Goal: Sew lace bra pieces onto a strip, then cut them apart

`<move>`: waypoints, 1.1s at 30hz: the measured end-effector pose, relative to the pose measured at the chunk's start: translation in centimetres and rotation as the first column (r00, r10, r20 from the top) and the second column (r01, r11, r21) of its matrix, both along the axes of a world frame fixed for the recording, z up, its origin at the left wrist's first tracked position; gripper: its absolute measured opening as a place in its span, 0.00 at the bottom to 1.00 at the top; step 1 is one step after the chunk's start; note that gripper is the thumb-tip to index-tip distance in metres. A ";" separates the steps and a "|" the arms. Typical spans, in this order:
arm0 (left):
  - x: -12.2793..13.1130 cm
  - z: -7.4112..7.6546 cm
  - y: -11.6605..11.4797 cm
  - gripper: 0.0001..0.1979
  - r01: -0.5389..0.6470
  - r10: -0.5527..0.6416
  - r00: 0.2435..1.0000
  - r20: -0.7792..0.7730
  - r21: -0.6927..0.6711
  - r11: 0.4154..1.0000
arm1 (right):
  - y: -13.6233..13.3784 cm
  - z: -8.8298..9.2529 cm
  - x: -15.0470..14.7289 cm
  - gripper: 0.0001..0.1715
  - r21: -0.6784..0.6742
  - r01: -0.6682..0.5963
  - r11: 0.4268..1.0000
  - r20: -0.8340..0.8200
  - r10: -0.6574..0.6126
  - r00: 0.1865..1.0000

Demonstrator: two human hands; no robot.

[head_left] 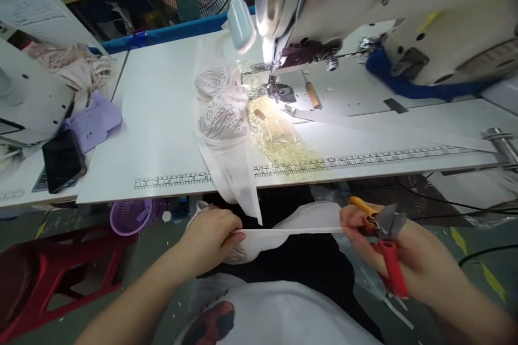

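My left hand (213, 232) is closed on a white bra piece (259, 242) with a lace patch, held low over the lap. Its narrow edge stretches taut across to my right hand (384, 248), whose fingertips pinch the far end. That same hand also holds small snips (392, 264) with orange and red handles; their grey blades are blurred. Just above, a white lace bra (224, 116) lies on the sewing table (162, 118), one strip hanging over the front edge. Whether it joins the held piece, I cannot tell.
The sewing machine (332, 0) stands lit over yellowish film (279, 135), beside a wooden-handled tool (312, 94). A printed ruler (356, 159) runs along the table's front. At left are a phone (63, 161) and purple paper (95, 124); below, a purple basket (125, 218) and red stool (36, 280).
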State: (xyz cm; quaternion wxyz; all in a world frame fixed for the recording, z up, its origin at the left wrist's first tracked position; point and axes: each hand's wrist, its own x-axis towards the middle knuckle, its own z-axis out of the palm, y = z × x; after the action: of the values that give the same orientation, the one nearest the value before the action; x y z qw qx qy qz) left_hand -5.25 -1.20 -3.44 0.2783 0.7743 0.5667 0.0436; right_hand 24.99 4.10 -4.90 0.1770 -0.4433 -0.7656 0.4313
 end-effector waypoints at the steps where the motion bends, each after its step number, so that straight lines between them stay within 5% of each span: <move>1: 0.2 0.0 -0.1 0.08 -0.002 0.002 1.000 0.000 -0.005 1.000 | 0.0 -0.1 0.1 0.06 0.029 0.003 1.000 0.011 -0.003 1.000; 11: 2.9 0.3 -0.9 0.07 0.144 -0.144 0.987 -0.074 0.004 0.990 | 0.3 -0.8 0.2 0.08 0.181 0.200 0.963 0.063 -0.215 0.975; 13: 3.6 0.3 -0.9 0.07 0.225 -0.219 0.970 -0.108 0.040 0.974 | -0.2 -0.6 -1.1 0.08 0.092 0.128 0.988 0.027 -0.131 0.991; 15: 4.3 0.4 -0.8 0.08 0.285 -0.274 0.951 -0.145 0.059 0.957 | -0.7 -0.4 -3.0 0.07 -0.020 -0.087 0.996 -0.030 0.086 0.996; 17: 4.8 0.6 -0.6 0.07 0.321 -0.306 0.935 -0.179 0.056 0.946 | -1.0 -0.2 -5.2 0.07 -0.092 -0.314 0.945 -0.056 0.310 0.949; 20: 5.0 0.7 -0.5 0.06 0.315 -0.301 0.931 -0.208 0.034 0.949 | -1.2 -0.1 -7.5 0.12 -0.083 -0.394 0.915 -0.034 0.392 0.919; 26: 3.5 1.1 -0.9 0.08 0.137 -0.137 0.991 -0.003 0.009 0.991 | -1.2 -0.6 -7.2 0.08 -0.007 -0.315 0.949 -0.163 0.309 0.937; 33: 4.2 1.3 -1.6 0.17 0.100 -0.120 0.992 0.038 0.332 0.938 | -2.4 -1.8 -6.7 0.10 0.201 -0.056 0.978 -0.428 0.139 0.893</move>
State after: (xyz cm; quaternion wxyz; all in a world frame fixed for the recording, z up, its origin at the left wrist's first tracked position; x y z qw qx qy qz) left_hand -1.06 -2.77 -2.16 0.1631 0.8388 0.4990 0.1445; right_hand 18.25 1.69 -6.65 0.3633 -0.2774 -0.7636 0.4560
